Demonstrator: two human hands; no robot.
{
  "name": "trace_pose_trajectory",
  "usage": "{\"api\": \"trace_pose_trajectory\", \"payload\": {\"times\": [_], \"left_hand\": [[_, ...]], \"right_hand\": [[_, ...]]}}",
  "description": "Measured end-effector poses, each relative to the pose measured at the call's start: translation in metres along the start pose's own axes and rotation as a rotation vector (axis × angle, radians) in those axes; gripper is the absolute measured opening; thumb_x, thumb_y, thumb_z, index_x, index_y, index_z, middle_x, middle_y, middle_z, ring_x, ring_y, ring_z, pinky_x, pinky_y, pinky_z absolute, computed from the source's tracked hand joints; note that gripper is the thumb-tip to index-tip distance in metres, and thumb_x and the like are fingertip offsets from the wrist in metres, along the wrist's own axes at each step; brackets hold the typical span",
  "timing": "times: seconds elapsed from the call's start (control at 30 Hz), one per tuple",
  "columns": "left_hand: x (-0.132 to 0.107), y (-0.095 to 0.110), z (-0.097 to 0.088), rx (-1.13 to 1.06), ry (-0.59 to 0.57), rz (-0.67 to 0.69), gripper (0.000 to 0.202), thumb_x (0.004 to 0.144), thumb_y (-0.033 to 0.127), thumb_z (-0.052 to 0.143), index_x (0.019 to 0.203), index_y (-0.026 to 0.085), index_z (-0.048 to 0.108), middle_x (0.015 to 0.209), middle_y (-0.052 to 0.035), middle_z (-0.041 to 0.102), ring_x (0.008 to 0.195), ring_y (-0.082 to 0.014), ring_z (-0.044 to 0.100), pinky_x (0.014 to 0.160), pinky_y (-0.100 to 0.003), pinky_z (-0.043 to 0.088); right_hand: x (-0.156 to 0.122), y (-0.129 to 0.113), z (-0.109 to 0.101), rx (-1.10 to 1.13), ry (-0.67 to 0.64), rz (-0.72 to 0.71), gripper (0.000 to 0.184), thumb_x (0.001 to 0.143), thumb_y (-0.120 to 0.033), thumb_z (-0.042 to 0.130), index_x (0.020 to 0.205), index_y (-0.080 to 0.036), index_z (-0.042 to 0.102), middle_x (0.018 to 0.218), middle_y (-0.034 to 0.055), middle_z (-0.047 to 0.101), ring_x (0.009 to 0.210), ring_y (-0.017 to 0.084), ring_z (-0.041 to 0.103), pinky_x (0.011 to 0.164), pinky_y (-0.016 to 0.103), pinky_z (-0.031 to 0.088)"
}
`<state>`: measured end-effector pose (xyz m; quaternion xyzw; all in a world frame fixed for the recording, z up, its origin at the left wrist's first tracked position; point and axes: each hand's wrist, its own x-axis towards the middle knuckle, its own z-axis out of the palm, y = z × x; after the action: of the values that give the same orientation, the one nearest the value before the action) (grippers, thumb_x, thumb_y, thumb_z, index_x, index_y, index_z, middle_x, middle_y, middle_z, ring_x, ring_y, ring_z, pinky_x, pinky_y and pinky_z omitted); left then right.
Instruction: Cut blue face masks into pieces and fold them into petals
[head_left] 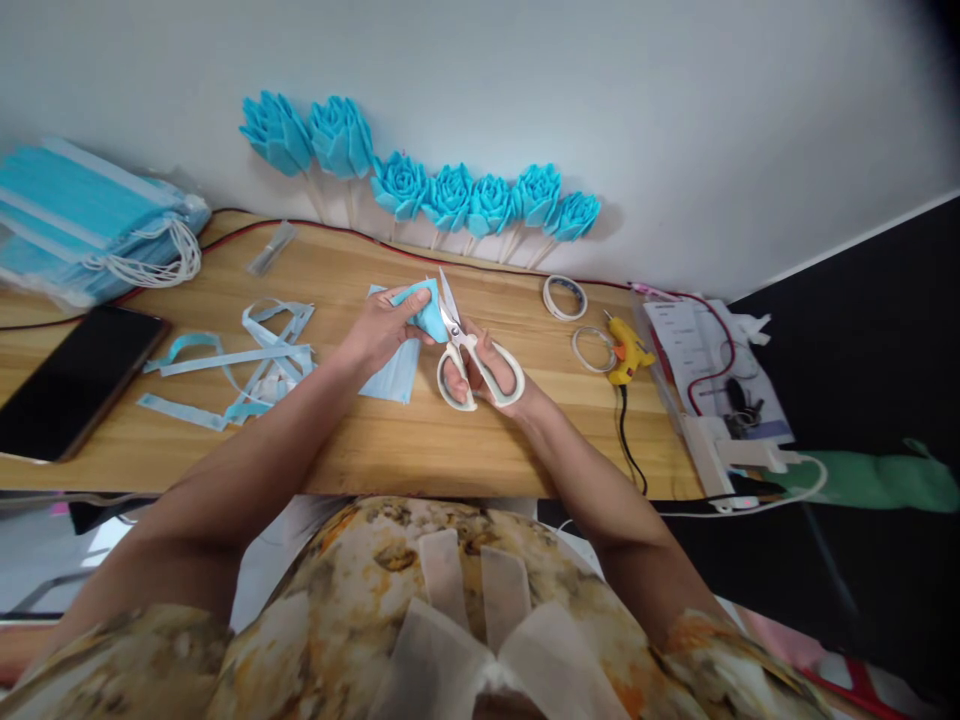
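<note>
Between the thumb and fingers of my left hand [380, 330] is a small folded piece of blue mask fabric [430, 314]. My right hand [484, 368] grips white-handled scissors [455, 333], fingers through the loops. The blades point up and away from me, right beside the fabric's right edge; whether they touch it I cannot tell. Under my left hand a light blue fabric sheet [391, 375] lies flat on the wooden table [450, 455], partly hidden by the hand.
Blue fabric flowers [450, 197] on sticks lean against the wall. To the left are stacked masks [82, 215], a phone [75, 385] and cut strips [225, 365]. At right lie a tape roll [564, 298], a wire coil [592, 350], a yellow glue gun [627, 352] and a power strip [709, 455].
</note>
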<state>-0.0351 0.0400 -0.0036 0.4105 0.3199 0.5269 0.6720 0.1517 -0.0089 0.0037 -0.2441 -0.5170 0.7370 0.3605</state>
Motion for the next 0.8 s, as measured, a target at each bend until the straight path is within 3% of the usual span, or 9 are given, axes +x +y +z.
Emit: {"api": "trace_pose_trajectory", "payload": {"times": [0.13, 0.43, 0.8], "left_hand": [[0.0006, -0.0005, -0.0009, 0.004, 0.020, 0.008, 0.048, 0.066, 0.054, 0.092, 0.080, 0.013, 0.072, 0.067, -0.0015, 0.070, 0.056, -0.0111, 0.064, 0.049, -0.021, 0.057], [-0.0025, -0.0052, 0.0014, 0.032, -0.115, -0.048, 0.047, 0.068, 0.055, 0.090, 0.078, 0.012, 0.073, 0.070, -0.0031, 0.071, 0.060, -0.0118, 0.065, 0.053, -0.022, 0.058], [-0.0020, -0.0086, 0.0021, 0.030, -0.095, -0.044, 0.047, 0.068, 0.054, 0.090, 0.081, 0.012, 0.074, 0.073, -0.0033, 0.070, 0.062, -0.0124, 0.065, 0.052, -0.023, 0.059]], "right_hand": [[0.0003, 0.0000, -0.0001, -0.001, -0.006, 0.003, 0.067, 0.090, -0.076, 0.053, 0.127, -0.020, 0.051, 0.062, -0.0052, 0.057, 0.045, 0.012, 0.050, 0.041, 0.024, 0.043], [0.0009, 0.0006, -0.0047, 0.004, -0.015, -0.024, 0.062, 0.094, -0.072, 0.052, 0.127, -0.019, 0.050, 0.061, -0.0056, 0.057, 0.046, 0.013, 0.050, 0.042, 0.024, 0.043], [0.0030, -0.0012, 0.0012, 0.037, 0.072, -0.021, 0.074, 0.086, -0.080, 0.056, 0.128, -0.020, 0.052, 0.058, -0.0069, 0.058, 0.040, 0.011, 0.048, 0.038, 0.024, 0.041]]}}
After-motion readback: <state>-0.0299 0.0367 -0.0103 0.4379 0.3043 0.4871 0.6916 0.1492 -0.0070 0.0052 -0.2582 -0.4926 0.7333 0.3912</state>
